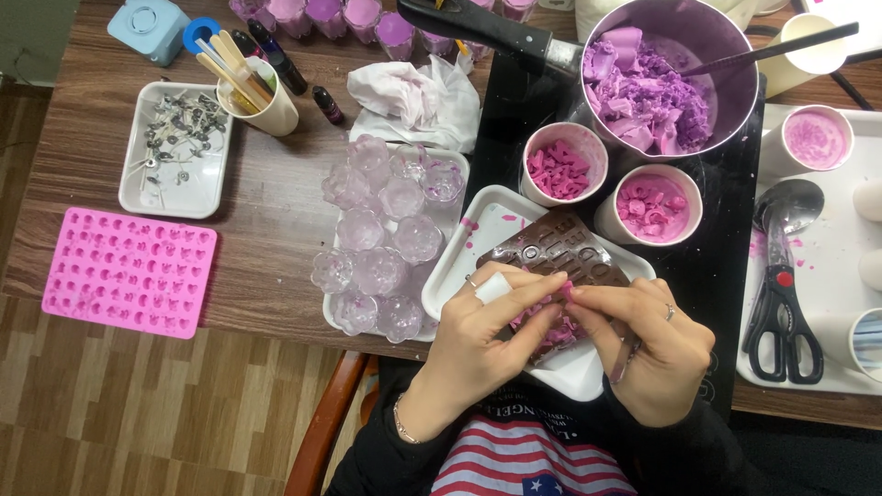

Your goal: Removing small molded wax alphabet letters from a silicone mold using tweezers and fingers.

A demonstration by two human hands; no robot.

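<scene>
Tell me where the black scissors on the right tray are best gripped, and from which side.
Probably by the finger loops. The scissors lie flat and closed on the white tray, with the loops towards the person and the blades pointing away beside the spoon. Coming from the near side, with the right hand, keeps clear of the blades and the cups nearby.

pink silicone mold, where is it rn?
Head view, far left: the pink silicone mold lies flat on the wooden table, just below the white tray of wicks.

Two small dark dropper bottles point(292, 62) lie beside the stick cup point(262, 103).
</scene>
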